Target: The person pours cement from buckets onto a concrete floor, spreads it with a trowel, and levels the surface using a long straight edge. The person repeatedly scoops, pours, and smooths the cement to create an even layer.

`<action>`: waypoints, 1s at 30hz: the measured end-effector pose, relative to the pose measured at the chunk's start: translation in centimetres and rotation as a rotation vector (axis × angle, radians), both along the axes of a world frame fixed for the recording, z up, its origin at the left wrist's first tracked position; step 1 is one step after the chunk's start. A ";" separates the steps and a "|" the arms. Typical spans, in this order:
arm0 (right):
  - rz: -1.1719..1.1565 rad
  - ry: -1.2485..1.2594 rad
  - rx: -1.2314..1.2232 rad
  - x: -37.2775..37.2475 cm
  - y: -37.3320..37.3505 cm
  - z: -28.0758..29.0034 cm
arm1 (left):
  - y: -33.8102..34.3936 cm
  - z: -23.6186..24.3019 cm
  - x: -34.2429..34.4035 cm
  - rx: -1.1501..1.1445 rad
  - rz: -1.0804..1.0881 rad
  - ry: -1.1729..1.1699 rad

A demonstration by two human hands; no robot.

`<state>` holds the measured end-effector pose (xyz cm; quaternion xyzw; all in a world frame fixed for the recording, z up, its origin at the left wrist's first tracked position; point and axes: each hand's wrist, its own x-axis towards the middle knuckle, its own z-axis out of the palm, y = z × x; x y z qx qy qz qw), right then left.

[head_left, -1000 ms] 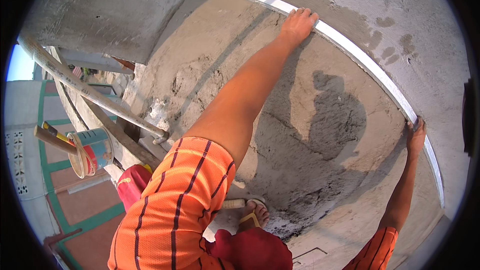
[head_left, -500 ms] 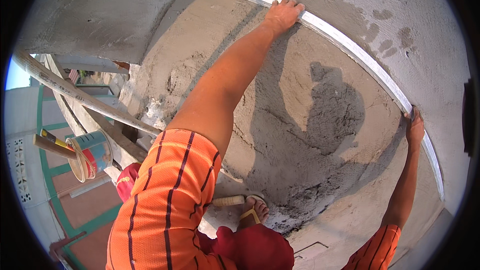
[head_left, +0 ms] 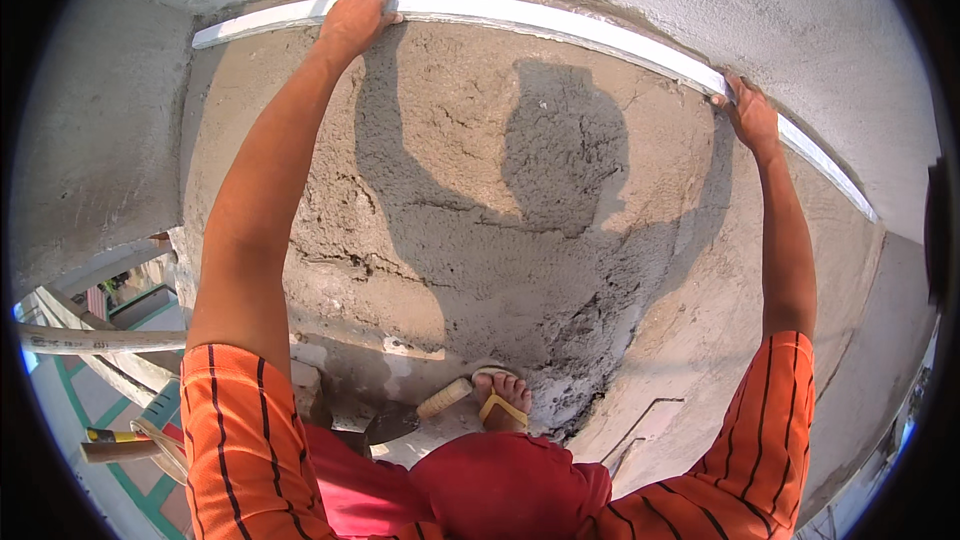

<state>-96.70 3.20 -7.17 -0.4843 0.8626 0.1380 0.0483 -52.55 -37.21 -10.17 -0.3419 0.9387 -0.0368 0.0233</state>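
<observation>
A long white straightedge bar [head_left: 540, 18] lies across the top of the panel of wet mortar [head_left: 450, 80]. Both arms are stretched forward to it. My left hand [head_left: 356, 18] is closed over the bar on its left part, fingers hooked over the far edge. Farther right, my right hand [head_left: 750, 114] grips the same bar, its thumb on the near side. The mortar below the bar is rough and lumpy in the middle and smoother toward the sides, with my shadow falling on it.
A trowel with a pale handle [head_left: 445, 398] lies beside my sandalled foot [head_left: 502, 398]. At lower left are a bucket with tools [head_left: 165, 430], a pole [head_left: 100, 340] and wooden planks. Grey walls border the mortar at left and right. Bent metal rods [head_left: 645, 420] stick out at lower right.
My view has turned, so the bar now runs more level across the top. Both hands still grip it and appear farther left in view. The bucket has slid toward the lower left edge.
</observation>
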 end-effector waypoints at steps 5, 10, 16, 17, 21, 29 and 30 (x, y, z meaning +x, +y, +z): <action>-0.041 0.123 -0.212 0.4 0.1 -1.9 | -0.1 0.5 -1.2 -0.021 0.012 0.085; 0.073 0.081 -0.165 -1.7 0.8 -2.1 | -1.6 -0.4 -1.6 0.054 0.018 0.125; 0.038 0.092 -0.238 -2.0 0.8 -2.9 | -3.4 -2.1 -0.3 0.173 0.056 0.199; -0.002 0.091 -0.220 -1.9 0.5 -3.9 | -3.2 -2.5 0.0 0.155 0.036 0.184; 0.015 0.119 -0.265 -2.0 1.2 -3.3 | -1.6 -0.5 -1.2 0.145 0.034 0.173; -0.043 0.159 -0.224 -0.5 0.9 -2.1 | -2.3 -2.1 -0.6 0.040 0.010 0.248; -0.031 0.165 -0.225 -0.4 0.7 -2.3 | -2.6 -2.1 -0.3 0.031 0.002 0.222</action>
